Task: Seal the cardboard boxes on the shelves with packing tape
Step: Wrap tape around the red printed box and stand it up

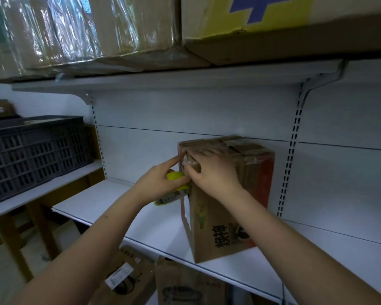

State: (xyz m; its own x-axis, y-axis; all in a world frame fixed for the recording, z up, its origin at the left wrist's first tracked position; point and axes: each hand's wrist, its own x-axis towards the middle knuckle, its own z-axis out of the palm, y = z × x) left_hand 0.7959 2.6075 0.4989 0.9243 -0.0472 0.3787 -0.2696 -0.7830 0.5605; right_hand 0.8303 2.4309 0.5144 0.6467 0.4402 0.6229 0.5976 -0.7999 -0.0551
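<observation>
Taping a carton on a white wall-mounted shelf

The cardboard box (227, 194) stands on the white shelf (123, 208); the left hand (157, 182) grips a yellow tape dispenser (174, 188), index finger extended, while the right hand (211, 170) presses flat on its upper corner. A dark plastic crate (35, 155) sits left.

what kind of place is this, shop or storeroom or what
Most likely a shop's stockroom. White slotted-rail metal shelving carries cardboard boxes, some plastic-wrapped; a dark plastic crate stands to the left; and more cartons sit below.
</observation>
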